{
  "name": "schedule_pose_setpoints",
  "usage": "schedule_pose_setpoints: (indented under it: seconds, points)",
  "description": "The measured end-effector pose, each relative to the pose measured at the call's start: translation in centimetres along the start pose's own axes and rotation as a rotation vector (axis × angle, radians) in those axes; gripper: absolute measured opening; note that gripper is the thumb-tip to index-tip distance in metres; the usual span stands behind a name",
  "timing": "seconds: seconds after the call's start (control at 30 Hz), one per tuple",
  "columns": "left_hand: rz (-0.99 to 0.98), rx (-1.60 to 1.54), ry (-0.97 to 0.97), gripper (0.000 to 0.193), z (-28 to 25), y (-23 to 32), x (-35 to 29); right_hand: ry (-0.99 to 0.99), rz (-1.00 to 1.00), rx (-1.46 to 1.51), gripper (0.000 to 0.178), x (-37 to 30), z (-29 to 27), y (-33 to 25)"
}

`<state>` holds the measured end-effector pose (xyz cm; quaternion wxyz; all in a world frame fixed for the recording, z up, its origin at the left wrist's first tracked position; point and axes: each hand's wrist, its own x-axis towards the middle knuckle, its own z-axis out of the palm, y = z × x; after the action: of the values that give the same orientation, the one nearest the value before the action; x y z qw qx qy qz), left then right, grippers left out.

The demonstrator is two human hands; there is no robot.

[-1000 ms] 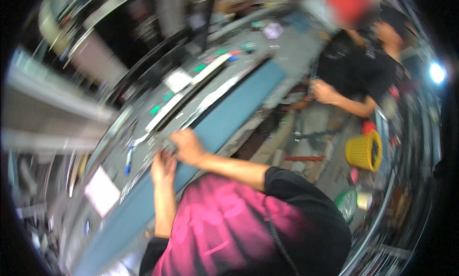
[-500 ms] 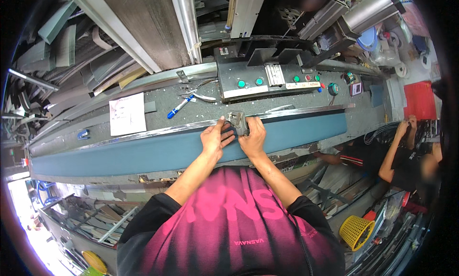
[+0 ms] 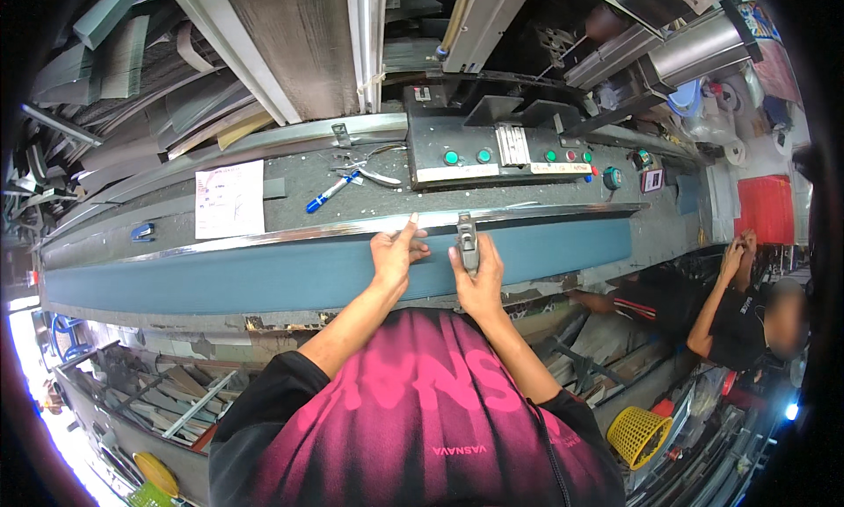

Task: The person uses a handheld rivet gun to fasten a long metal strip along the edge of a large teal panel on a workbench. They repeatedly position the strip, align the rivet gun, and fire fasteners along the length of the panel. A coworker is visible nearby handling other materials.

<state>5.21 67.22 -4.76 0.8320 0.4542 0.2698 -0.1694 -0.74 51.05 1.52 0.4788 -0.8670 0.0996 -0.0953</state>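
A long shiny metal strip [image 3: 316,228] runs along the far edge of a long blue-grey panel [image 3: 220,274] on the bench. My left hand [image 3: 393,257] is over the panel, its thumb tip at the strip and its other fingers loosely bent, apart from the thumb, with nothing seen in them. To its right, my right hand [image 3: 482,280] is closed round a small grey hand tool [image 3: 468,243] with a slotted top. The tool's far end points at the strip; its exact kind is unclear, and whether it touches the strip I cannot tell.
Beyond the strip lie a blue marker [image 3: 331,193], pliers [image 3: 374,173], a written paper sheet [image 3: 229,199] and a blue stapler [image 3: 142,232]. A black control box [image 3: 453,138] with green buttons stands behind. Another person [image 3: 747,322] is at the right, near a yellow basket [image 3: 639,437].
My right hand has drawn the grey tool rightward and nearer me, away from my left fingers, and turned it. My left fingers have curled somewhat. The view has shifted slightly.
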Motion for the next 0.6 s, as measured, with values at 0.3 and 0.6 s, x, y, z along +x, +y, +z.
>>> schedule_pose_setpoints:
  seconds: [0.3,0.6]
  points:
    - [0.081,0.024,-0.026,0.029,-0.4,-1.3,-0.5,-0.562,0.451,-0.060,0.058,-2.8,-0.7,1.5]
    - [0.112,-0.088,-0.096,0.025,0.2,-1.0,-2.0,-0.409,0.328,0.031,0.059,-2.1,0.9,-1.4]
